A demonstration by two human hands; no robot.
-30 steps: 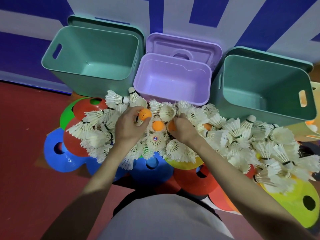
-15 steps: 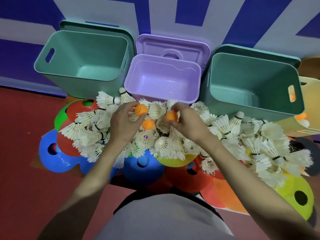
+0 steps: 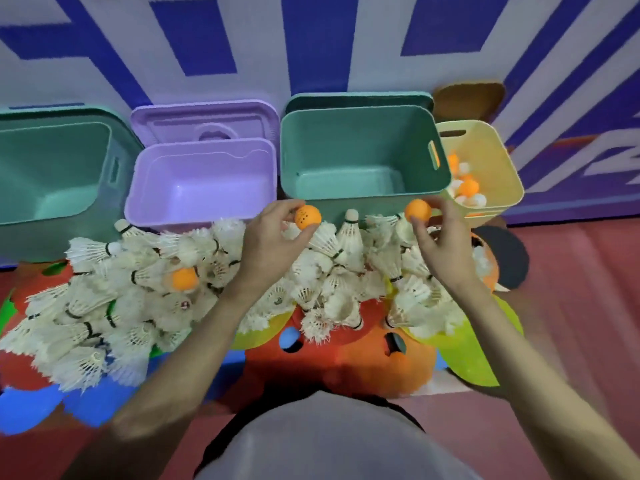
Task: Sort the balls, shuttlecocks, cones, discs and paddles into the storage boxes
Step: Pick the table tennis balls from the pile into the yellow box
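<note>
My left hand point(image 3: 273, 237) pinches an orange ball point(image 3: 308, 216) in its fingertips, above the pile of white shuttlecocks point(image 3: 332, 271). My right hand point(image 3: 440, 244) holds a second orange ball point(image 3: 418, 210) near the front right corner of the right green box point(image 3: 360, 199). A third orange ball point(image 3: 184, 278) lies loose among the shuttlecocks on the left. A yellow box point(image 3: 498, 157) at the far right holds several orange and white balls. Coloured discs point(image 3: 381, 362) lie under the shuttlecocks.
A purple box point(image 3: 201, 216) with its lid propped behind stands in the middle, a second green box point(image 3: 52, 209) to its left. All boxes line a blue and white wall. A dark paddle point(image 3: 509, 258) lies at the right on the red floor.
Both hands rose off the pile and swung to the right, each carrying an orange ball. The view also turned right, bringing the yellow box into sight.
</note>
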